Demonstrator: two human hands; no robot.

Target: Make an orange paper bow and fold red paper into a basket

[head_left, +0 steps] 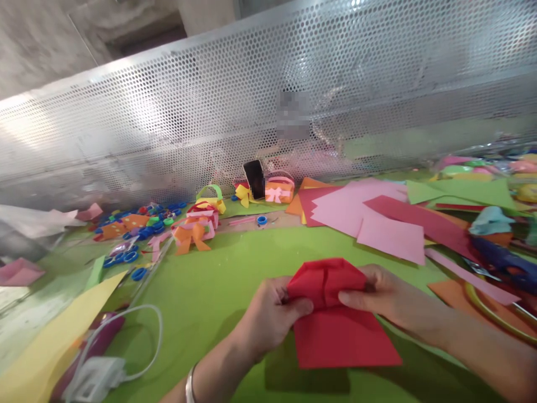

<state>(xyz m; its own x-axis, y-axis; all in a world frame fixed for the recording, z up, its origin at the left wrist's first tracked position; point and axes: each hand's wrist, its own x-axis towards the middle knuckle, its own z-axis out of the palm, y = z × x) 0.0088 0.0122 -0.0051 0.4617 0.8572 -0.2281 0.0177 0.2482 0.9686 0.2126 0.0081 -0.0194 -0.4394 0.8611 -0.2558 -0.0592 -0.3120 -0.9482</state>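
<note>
A partly folded sheet of red paper is held just above the green tabletop. Its upper part is folded over, with slanted corners and a crease down the middle, while the lower part hangs flat. My left hand grips the left edge of the fold, thumb on top. On the opposite edge my right hand pinches the paper, its thumb pressing near the crease. The fingers behind the sheet are mostly hidden.
Pink paper sheets and green ones lie at the back right. Paper baskets with bows stand at the back left, near blue scissors. A phone leans before a perforated metal panel. A white charger lies front left.
</note>
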